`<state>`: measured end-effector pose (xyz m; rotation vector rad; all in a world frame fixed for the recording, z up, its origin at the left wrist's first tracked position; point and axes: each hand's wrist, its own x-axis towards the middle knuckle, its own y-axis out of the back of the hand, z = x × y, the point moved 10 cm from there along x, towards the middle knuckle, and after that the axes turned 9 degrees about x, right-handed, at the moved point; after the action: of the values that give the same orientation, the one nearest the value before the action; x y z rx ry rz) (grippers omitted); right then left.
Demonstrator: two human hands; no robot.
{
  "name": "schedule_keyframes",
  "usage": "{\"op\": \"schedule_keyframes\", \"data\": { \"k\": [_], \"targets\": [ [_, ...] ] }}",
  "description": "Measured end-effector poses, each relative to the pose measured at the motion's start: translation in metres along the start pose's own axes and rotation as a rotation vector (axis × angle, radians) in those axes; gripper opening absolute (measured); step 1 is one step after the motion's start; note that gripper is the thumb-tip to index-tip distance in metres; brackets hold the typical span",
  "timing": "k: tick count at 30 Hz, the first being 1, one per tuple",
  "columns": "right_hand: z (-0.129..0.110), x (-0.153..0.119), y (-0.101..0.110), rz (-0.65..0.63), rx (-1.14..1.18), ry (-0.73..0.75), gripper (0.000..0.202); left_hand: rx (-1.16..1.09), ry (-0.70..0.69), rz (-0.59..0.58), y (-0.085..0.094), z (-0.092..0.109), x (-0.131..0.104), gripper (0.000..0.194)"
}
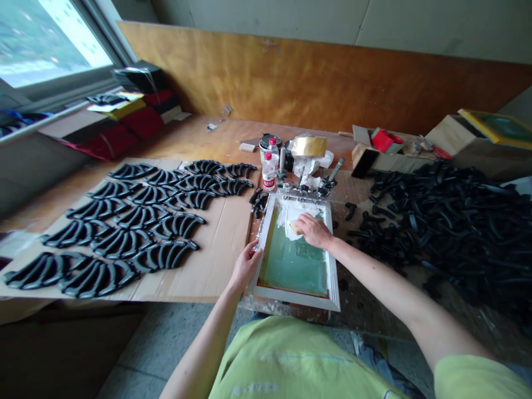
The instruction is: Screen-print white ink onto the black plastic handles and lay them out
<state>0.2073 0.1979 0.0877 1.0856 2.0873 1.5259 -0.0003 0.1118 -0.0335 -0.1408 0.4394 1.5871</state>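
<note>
In front of me a screen-printing frame (334, 266) with a pale rim and green mesh (291, 269) lies on the bench, held by metal clamps (301, 193) at its far edge. My left hand (248, 261) grips the frame's left rim, thumb on top. Over the upper mesh my right hand (313, 228) is closed on what looks like a small squeegee (296, 228), tan on its edge. White ink (280, 213) is smeared around it. The lower side of the squeegee is hard to make out.
Curved black handles (120, 238) lie in fanned rows on cardboard (218, 244) at left. A large loose heap of black handles (449, 233) is at right. Behind the frame stand red-capped bottles (268, 174), a tub (266, 143) and a gold tape roll (310, 146). Boxes (382, 160) stand back right.
</note>
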Motion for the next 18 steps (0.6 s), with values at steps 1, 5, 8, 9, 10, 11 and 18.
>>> {"op": "schedule_keyframes", "data": {
  "k": [1,5,8,9,10,11,18],
  "targets": [
    [-0.005,-0.005,-0.002,-0.012,0.016,0.030,0.019,-0.010,0.005,0.006,0.000,0.002,-0.001,0.075],
    [-0.003,-0.002,0.009,0.003,0.142,0.048,0.009,-0.072,0.029,-0.001,0.001,0.013,-0.007,0.079],
    [0.025,0.031,0.033,0.096,0.167,-0.096,0.033,-0.104,0.044,-0.040,0.004,0.032,-0.015,0.086],
    [0.036,0.041,0.041,0.119,0.149,-0.153,0.045,-0.115,0.047,-0.055,0.006,0.041,-0.018,0.087],
    [0.048,0.050,0.051,0.141,0.122,-0.209,0.054,-0.124,0.045,-0.069,0.009,0.052,-0.020,0.084],
    [0.061,0.054,0.062,0.173,0.093,-0.261,0.059,-0.130,0.035,-0.076,0.012,0.065,-0.022,0.079],
    [0.155,-0.044,0.113,0.623,0.181,-0.645,0.028,-0.285,-0.288,0.026,0.026,0.195,-0.010,0.053]
  ]
}}
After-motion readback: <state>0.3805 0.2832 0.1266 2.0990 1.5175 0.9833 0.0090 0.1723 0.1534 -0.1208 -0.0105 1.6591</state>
